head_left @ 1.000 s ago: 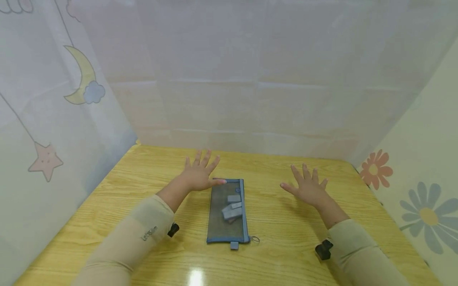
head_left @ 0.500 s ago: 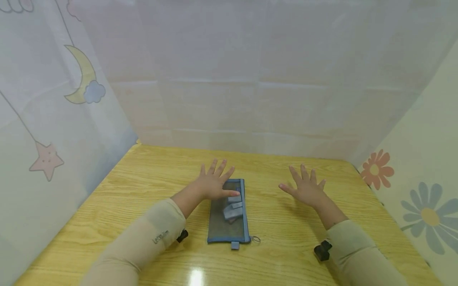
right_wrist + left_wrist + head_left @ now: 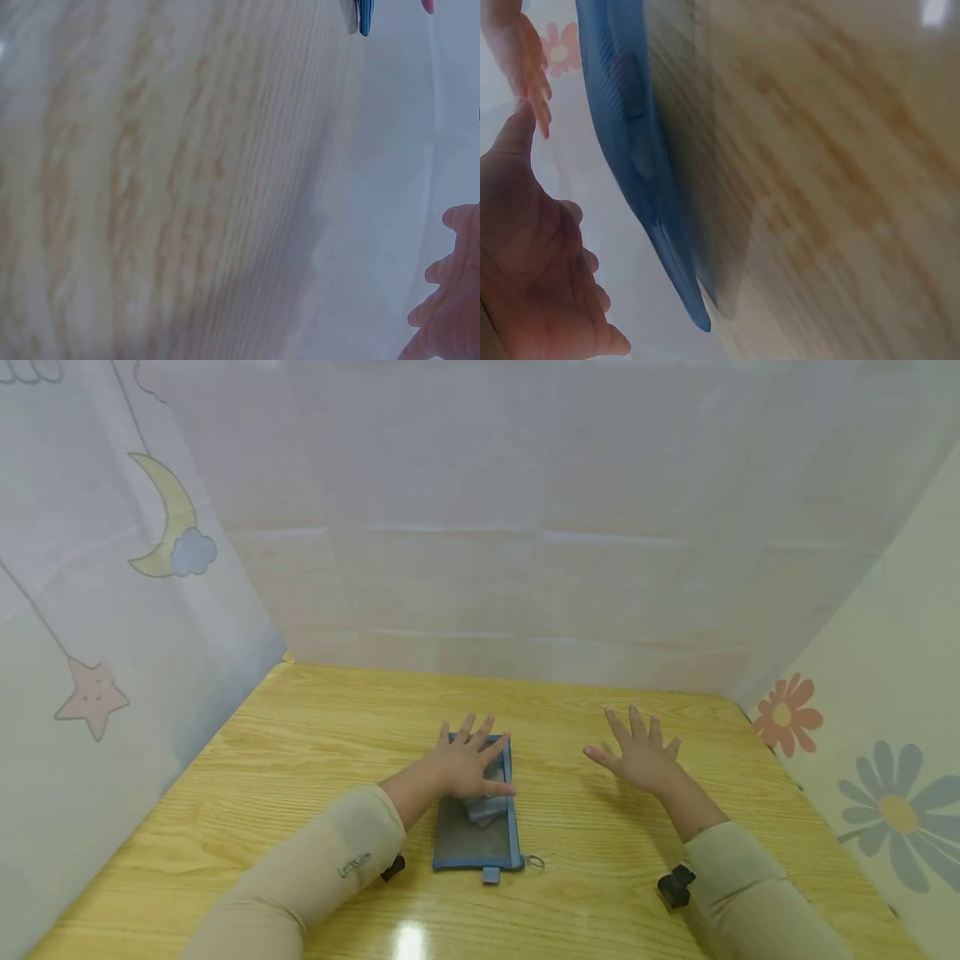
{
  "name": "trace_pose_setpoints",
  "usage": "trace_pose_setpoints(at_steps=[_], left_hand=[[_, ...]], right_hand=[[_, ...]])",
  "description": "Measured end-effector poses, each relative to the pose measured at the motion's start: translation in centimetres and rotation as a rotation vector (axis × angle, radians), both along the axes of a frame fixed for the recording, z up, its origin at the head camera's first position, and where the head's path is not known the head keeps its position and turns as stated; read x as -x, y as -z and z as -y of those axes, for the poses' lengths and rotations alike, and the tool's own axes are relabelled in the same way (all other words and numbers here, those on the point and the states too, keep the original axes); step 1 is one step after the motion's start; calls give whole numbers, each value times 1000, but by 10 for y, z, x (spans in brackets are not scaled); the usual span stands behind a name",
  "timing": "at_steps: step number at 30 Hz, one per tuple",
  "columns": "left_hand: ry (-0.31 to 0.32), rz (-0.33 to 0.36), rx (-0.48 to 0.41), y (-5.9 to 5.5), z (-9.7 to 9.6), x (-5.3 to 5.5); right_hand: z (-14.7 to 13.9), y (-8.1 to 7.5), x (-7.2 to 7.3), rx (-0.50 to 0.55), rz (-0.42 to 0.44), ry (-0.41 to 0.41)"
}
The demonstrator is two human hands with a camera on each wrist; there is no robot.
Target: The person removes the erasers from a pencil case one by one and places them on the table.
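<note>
Peering down through the head view, I see the blue mesh zip pouch (image 3: 468, 845) lying flat on the wooden desk (image 3: 315, 735), at 6 o'clock from centre. My left hand (image 3: 467, 768) hovers above its 12 o'clock half, fingers spread wide; the left wrist view shows a gap below the palm. Greyish pieces (image 3: 487, 812) show through the mesh. My right hand (image 3: 643, 762), fingers splayed too, hangs over the desk between 2 and 3 o'clock from the pouch.
</note>
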State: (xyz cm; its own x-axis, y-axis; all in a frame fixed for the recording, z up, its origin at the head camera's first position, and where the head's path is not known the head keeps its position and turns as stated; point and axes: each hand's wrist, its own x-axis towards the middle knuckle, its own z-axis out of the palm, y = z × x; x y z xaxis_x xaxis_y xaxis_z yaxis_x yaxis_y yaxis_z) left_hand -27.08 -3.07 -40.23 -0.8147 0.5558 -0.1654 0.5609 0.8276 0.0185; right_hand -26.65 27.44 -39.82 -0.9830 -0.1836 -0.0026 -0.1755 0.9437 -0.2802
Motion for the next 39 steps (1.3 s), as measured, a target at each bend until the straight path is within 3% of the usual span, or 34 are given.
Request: trace_pose_setpoints(at_steps=[10, 14, 21, 39], left_hand=[[-8, 52, 69, 15, -2, -1], [-23, 123, 93, 16, -3, -1], [-52, 237, 57, 15, -4, -3], [-9, 264, 48, 12, -2, 0]], right_hand=[[1, 2, 1, 6, 0, 6], [1, 3, 0, 9, 10, 7], [0, 6, 1, 37, 39, 5], [10, 7, -5, 42, 54, 2]])
